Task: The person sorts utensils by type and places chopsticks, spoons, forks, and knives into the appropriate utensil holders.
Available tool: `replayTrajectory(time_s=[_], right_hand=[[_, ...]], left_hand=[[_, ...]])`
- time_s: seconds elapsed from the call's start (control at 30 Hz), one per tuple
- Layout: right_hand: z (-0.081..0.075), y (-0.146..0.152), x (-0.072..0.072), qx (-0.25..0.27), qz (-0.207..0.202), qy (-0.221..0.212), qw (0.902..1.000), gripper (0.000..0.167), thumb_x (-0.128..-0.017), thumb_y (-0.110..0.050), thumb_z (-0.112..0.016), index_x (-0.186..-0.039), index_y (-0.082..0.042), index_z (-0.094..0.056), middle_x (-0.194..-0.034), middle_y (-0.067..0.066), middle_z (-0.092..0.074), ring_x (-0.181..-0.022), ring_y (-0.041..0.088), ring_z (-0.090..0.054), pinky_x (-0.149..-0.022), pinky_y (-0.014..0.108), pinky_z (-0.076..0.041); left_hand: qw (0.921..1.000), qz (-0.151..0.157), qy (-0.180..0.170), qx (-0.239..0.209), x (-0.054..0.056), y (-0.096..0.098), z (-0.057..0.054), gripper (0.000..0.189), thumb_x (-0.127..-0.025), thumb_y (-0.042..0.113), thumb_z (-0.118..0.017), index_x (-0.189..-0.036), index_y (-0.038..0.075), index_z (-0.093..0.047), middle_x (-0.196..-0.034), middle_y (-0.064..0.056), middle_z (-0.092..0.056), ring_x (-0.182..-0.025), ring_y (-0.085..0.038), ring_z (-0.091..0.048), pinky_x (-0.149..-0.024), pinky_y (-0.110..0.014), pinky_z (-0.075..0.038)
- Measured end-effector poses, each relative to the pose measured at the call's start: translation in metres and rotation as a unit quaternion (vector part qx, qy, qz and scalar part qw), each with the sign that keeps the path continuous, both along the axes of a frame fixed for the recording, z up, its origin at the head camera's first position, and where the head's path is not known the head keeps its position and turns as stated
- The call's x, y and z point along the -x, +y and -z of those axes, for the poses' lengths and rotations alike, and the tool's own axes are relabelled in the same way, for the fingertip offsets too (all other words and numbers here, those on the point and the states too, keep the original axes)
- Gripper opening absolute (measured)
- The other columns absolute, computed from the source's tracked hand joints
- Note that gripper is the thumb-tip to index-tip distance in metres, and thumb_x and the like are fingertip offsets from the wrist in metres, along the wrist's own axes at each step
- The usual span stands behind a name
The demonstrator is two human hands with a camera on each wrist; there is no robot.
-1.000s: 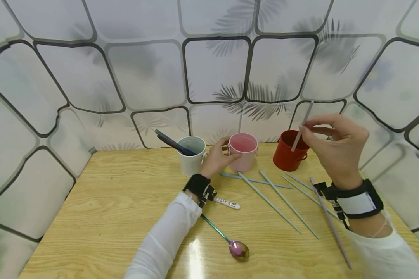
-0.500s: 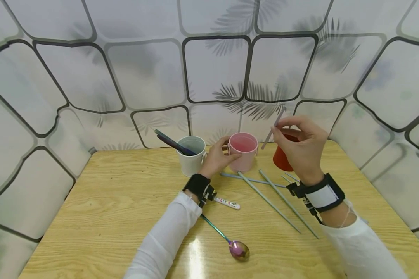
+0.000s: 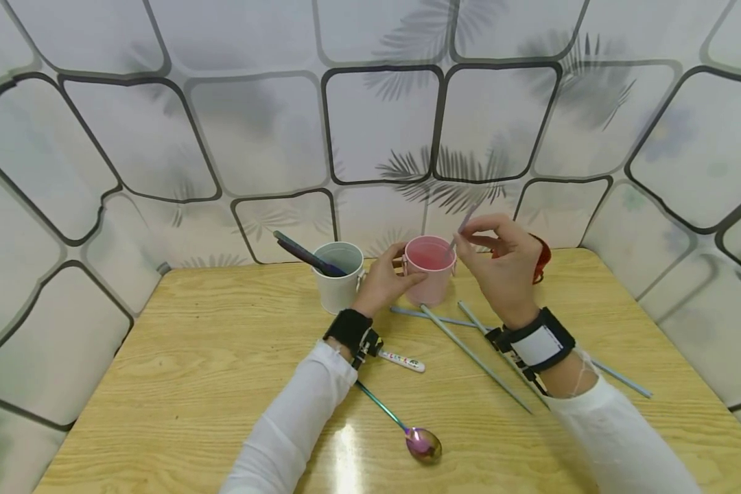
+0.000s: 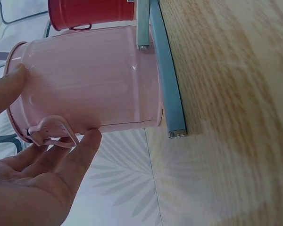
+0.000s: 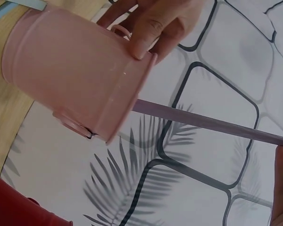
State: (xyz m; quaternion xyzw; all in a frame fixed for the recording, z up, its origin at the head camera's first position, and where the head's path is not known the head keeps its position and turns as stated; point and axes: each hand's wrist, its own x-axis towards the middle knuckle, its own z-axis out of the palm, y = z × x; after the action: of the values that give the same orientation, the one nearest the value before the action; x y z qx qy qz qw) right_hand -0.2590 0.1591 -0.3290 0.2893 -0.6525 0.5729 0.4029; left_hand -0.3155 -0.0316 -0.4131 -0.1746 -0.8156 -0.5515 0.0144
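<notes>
My left hand (image 3: 385, 280) holds the pink bucket (image 4: 85, 80) at its side, thumb by the rim and fingers near the wire handle. The bucket stands upright on the table. With thumb and fingertips my right hand (image 3: 500, 264) pinches a slim purple chopstick (image 5: 207, 121) above the bucket's right side. Its lower end passes behind the rim into the mouth, as the right wrist view shows; that tip is hidden there. Close to the bucket's foot lie a blue chopstick (image 4: 169, 80) and a green chopstick (image 3: 469, 353).
A white bucket (image 3: 338, 291) with dark long-handled items stands left of the pink one. The red bucket (image 3: 540, 257) is mostly behind my right hand. A white marker (image 3: 403, 360) and an iridescent spoon (image 3: 422, 444) lie in front. A patterned wall covering (image 3: 383, 123) backs the table.
My right hand has moved left with the purple chopstick, from over the red bucket to the pink bucket, and its lower end has come down into the mouth. The left hand has stayed put.
</notes>
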Motion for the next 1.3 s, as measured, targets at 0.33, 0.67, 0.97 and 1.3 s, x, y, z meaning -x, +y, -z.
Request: replayTrajectory(time_s=[0.33,0.67,0.97,1.3], right_hand=[[0.024,-0.011,0.014,-0.081,0.031,-0.035,0.9956,0.019,-0.080,0.012,-0.081,-0.095,0.003,-0.075,-0.092,0.014,-0.074,-0.086,0.014,-0.070,-0.082,0.022,-0.061],[0.042,-0.018,0.033,-0.171,0.057,-0.078,0.9805,0.015,-0.088,-0.003,-0.080,-0.101,-0.003,-0.075,-0.098,0.007,-0.075,-0.089,0.020,-0.072,-0.080,0.030,-0.063],[0.051,-0.026,0.050,-0.188,0.040,-0.078,0.9782,0.016,-0.085,0.003,-0.081,-0.099,0.000,-0.074,-0.094,0.011,-0.074,-0.084,0.025,-0.074,-0.072,0.039,-0.065],[0.050,-0.035,0.061,-0.231,0.039,-0.123,0.9643,0.012,-0.089,0.001,-0.078,-0.100,0.000,-0.074,-0.093,0.012,-0.073,-0.084,0.026,-0.073,-0.074,0.041,-0.065]], left_hand=[[0.9999,0.002,-0.010,0.002,0.000,0.000,-0.001,0.069,-0.091,0.018,-0.082,-0.150,0.007,-0.048,-0.144,-0.017,-0.057,-0.123,-0.031,-0.062,-0.098,-0.036,-0.057],[0.9999,0.004,-0.010,-0.002,-0.001,0.000,-0.001,0.068,-0.091,0.018,-0.081,-0.150,0.008,-0.048,-0.144,-0.016,-0.056,-0.122,-0.030,-0.063,-0.094,-0.032,-0.058],[0.9999,0.002,-0.005,0.010,0.000,-0.002,-0.002,0.068,-0.092,0.021,-0.081,-0.151,0.010,-0.048,-0.146,-0.015,-0.056,-0.124,-0.029,-0.062,-0.097,-0.035,-0.057],[0.9995,-0.004,0.004,0.030,0.000,-0.002,0.000,0.067,-0.091,0.027,-0.081,-0.149,0.011,-0.050,-0.144,-0.015,-0.057,-0.124,-0.029,-0.061,-0.098,-0.036,-0.057]])
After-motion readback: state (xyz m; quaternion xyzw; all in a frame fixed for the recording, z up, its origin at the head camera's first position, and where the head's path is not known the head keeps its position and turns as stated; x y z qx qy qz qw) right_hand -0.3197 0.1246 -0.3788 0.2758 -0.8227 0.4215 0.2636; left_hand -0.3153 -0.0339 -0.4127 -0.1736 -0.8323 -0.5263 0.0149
